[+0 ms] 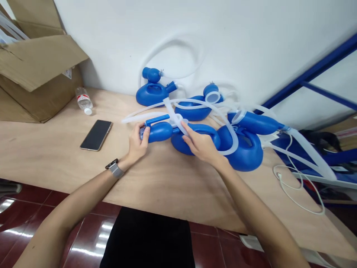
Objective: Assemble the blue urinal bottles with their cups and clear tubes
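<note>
Blue bulb (158, 131): smooth, glossy, egg-shaped, rubbery-looking; it lies on the table just at 12 o'clock from the left hand, with a short blue bar above it.
Clear tube (175, 118): milky, soft, flat hose that loops over the blue pieces and crosses the bulb's right end.
Blue ring (202, 131): fat, rounded, glossy loop at 3 o'clock from the bulb, touching it.
Left hand (138, 143): clenched around the bulb's left end, thumb on top.
Right hand (202, 147): half open, fingers stretched; the fingertips (184, 127) rest on the tube and the palm lies over the ring.
Watch (114, 168): on the left wrist, grey woven-metal band.
Pile (248, 149): more blue bulbs and rings tangled in tubes, at 2 o'clock from the hands, against the white wall.
Table (156, 182): bare pale plywood with a fine grain.
Phone (96, 134): flat, black screen up, at 9 o'clock from the left hand.
Bottle (83, 99): clear plastic, lying down; red-and-white label, writing too small to read.
Box (36, 74): brown cardboard, flaps open, at 10 o'clock; white sticker unreadable.
Cable (292, 186): thin, white, coiled at 4 o'clock.
</note>
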The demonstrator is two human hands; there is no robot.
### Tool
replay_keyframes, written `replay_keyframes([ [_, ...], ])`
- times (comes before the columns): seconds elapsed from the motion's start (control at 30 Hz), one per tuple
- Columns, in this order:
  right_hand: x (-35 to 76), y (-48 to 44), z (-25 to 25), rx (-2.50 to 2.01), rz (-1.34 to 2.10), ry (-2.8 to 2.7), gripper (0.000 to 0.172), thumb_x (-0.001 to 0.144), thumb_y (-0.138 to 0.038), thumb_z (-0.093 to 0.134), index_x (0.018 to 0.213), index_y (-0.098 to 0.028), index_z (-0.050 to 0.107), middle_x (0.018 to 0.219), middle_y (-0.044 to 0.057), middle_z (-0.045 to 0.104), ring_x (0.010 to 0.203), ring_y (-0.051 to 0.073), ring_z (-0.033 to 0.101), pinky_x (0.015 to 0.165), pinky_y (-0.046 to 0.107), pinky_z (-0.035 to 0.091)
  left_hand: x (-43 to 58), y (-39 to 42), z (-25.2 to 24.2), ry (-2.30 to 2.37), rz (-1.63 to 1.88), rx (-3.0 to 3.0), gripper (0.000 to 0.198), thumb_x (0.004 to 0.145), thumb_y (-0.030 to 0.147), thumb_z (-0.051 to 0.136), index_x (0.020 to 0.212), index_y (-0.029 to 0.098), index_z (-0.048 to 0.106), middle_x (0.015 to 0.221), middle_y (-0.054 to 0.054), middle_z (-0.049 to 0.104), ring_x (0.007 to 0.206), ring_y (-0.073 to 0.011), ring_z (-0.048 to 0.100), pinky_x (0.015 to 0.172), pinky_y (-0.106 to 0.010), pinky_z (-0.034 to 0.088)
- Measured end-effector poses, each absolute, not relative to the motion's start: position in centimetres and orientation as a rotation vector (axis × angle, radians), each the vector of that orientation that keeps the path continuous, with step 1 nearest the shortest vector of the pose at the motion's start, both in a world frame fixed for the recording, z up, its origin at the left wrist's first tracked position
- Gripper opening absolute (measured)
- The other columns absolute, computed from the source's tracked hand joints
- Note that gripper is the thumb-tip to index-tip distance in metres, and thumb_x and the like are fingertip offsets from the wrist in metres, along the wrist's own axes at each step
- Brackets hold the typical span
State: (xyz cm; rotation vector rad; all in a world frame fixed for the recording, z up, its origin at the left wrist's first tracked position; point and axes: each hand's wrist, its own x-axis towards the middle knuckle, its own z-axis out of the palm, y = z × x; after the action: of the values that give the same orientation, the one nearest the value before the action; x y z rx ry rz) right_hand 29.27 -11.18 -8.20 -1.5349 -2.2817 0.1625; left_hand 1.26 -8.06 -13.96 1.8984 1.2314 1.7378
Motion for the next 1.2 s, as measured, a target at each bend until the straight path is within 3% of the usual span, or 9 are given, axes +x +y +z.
replay_keyframes([
  [0.1,27.4,-8.6,-8.8,-1.395,0.135,-2.287,0.063,0.112,-0.045,0.034,0.172,-0.026,0.04,0.161,0.009,0.062,0.133,0.036,0.069,0.106,0.047,0.058,0.6,-7.5,-13.3,1.273,1.88,1.868,0.046,0.11,0.062,0.049,0.12,0.02,0.063,0.116,-0.011,0.075,0.109,-0.0243,0.072,0.1,-0.039,0.056],
  [0.23,25.7,-5.7,-8.9,-1.287,0.19,-2.276,0.059,0.113,-0.045,0.033,0.169,-0.031,0.046,0.148,0.007,0.07,0.128,0.031,0.07,0.111,0.043,0.055,-0.5,-6.1,-12.9,1.398,2.056,1.745,0.05,0.109,0.066,0.048,0.12,0.019,0.064,0.113,-0.01,0.075,0.105,-0.0237,0.071,0.099,-0.038,0.056],
  [0.5,29.4,-9.5,-7.5,-1.348,0.115,-2.33,0.055,0.114,-0.045,0.032,0.162,-0.036,0.057,0.124,0.01,0.07,0.102,0.029,0.071,0.09,0.041,0.058,-2.5,-4.6,-11.9,1.538,2.175,1.569,0.056,0.107,0.072,0.044,0.117,0.021,0.064,0.109,-0.007,0.073,0.105,-0.0236,0.07,0.099,-0.039,0.056],
  [0.73,33.0,-11.5,-8.0,-1.383,0.181,-2.236,0.056,0.113,-0.041,0.031,0.16,-0.031,0.058,0.111,0.011,0.068,0.094,0.029,0.069,0.091,0.045,0.058,-3.7,-4.2,-11.3,1.433,2.096,1.692,0.048,0.104,0.064,0.053,0.109,0.02,0.071,0.103,-0.006,0.075,0.102,-0.0238,0.072,0.098,-0.038,0.057],
  [0.9,33.1,-11.2,-8.7,-1.39,0.205,-2.275,0.053,0.113,-0.039,0.031,0.157,-0.032,0.061,0.118,0.011,0.069,0.095,0.029,0.071,0.089,0.044,0.058,-4.1,-4.2,-11.3,1.405,2.001,1.801,0.045,0.101,0.062,0.056,0.105,0.021,0.075,0.1,-0.007,0.078,0.095,-0.0242,0.072,0.092,-0.038,0.058],
  [1.07,33.0,-11.4,-8.8,-1.473,0.229,-2.24,0.053,0.114,-0.044,0.031,0.162,-0.036,0.053,0.129,0.01,0.072,0.106,0.033,0.072,0.099,0.052,0.058,-4.0,-4.3,-11.3,1.419,1.901,1.851,0.047,0.098,0.062,0.058,0.106,0.02,0.077,0.099,-0.007,0.079,0.093,-0.0251,0.073,0.09,-0.039,0.059],
  [1.2,33.1,-10.5,-8.5,-1.464,0.372,-2.253,0.063,0.111,-0.048,0.045,0.172,-0.036,0.037,0.13,0.009,0.074,0.112,0.033,0.073,0.104,0.053,0.058,-3.7,-4.8,-11.3,1.386,1.909,1.896,0.045,0.099,0.061,0.059,0.108,0.02,0.077,0.103,-0.009,0.082,0.097,-0.0268,0.076,0.095,-0.041,0.06],
])
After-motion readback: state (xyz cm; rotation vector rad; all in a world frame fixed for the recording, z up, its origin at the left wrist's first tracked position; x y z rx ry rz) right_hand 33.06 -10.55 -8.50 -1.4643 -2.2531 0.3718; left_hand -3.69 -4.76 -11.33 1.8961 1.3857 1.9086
